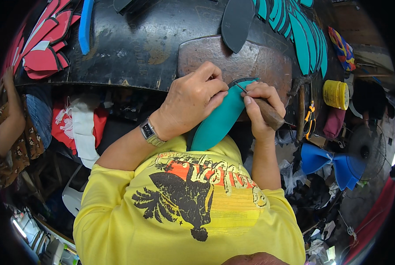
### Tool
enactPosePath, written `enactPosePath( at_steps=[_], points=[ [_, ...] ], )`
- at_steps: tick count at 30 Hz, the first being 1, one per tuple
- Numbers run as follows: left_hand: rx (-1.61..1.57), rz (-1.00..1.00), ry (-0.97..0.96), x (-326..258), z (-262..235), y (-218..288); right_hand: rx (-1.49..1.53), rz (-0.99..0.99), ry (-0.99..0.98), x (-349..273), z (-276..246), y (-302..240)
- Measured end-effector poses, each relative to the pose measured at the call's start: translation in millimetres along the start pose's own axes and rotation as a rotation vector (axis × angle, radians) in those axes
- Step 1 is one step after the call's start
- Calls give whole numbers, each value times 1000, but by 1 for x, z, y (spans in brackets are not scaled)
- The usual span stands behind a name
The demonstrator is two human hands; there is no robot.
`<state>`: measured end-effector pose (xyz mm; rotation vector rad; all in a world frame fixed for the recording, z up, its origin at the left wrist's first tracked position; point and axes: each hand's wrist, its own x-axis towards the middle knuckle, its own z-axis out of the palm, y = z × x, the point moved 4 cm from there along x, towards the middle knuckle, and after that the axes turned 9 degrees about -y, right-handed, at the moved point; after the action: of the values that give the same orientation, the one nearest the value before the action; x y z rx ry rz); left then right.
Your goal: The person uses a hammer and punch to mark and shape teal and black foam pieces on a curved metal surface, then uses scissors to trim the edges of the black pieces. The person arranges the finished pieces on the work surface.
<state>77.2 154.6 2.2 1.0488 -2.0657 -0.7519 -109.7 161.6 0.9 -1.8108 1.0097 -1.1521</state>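
Observation:
A teal shoe sole [218,123] with a dark edge slants from my lap up to the table's near edge. My left hand [192,98] is closed at the sole's far end, fingertips pinched against its edge; exactly what they pinch is partly hidden. In my right hand [263,98] is an awl with a wooden handle [271,115], its thin metal shaft pointing to the sole's dark far rim. Beyond both hands lies a brown, worn slab [202,56], and a dark grey sole [237,25] overlaps its far edge.
Stacked teal soles [305,42] lie far right, red soles [47,62] far left beside a blue strip [85,27]. A hammer [300,108], orange-handled cutters [310,118] and a yellow tub [334,94] are at right, near a fan [366,148]. Another person's arm [9,121] shows at left.

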Motion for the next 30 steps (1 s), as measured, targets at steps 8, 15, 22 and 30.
enactPosePath(
  at_steps=[8,15,22,30],
  points=[
    [-16,54,-6,1,2,-2,8,-27,-56,2,0,-1],
    [-18,28,9,0,2,-4,22,-34,-48,2,1,0],
    [-1,6,-20,-2,-1,1,-94,-53,-51,2,4,-3],
    [-10,12,-98,-3,-3,2,21,-5,-51,2,3,0]
  ],
)
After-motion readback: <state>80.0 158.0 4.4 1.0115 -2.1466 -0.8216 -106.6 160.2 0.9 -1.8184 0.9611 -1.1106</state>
